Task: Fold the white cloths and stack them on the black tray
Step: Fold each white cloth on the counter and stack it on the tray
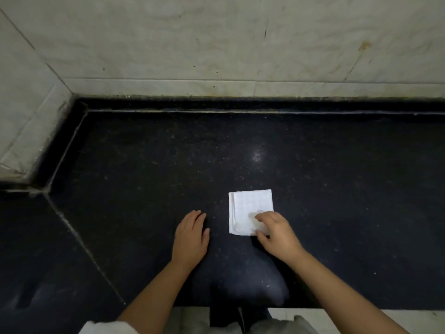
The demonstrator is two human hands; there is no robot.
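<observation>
A small white cloth, folded into a square with faint checks, lies flat on the black stone counter. My right hand is at the cloth's near right corner, fingers curled and pinching that corner between fingertips and thumb. My left hand lies flat on the counter to the left of the cloth, fingers straight, a short gap from it and holding nothing. No black tray is in view.
The counter runs back to a pale marble wall and a corner at the left. A seam crosses the counter diagonally on the left. The counter's front edge is just below my forearms.
</observation>
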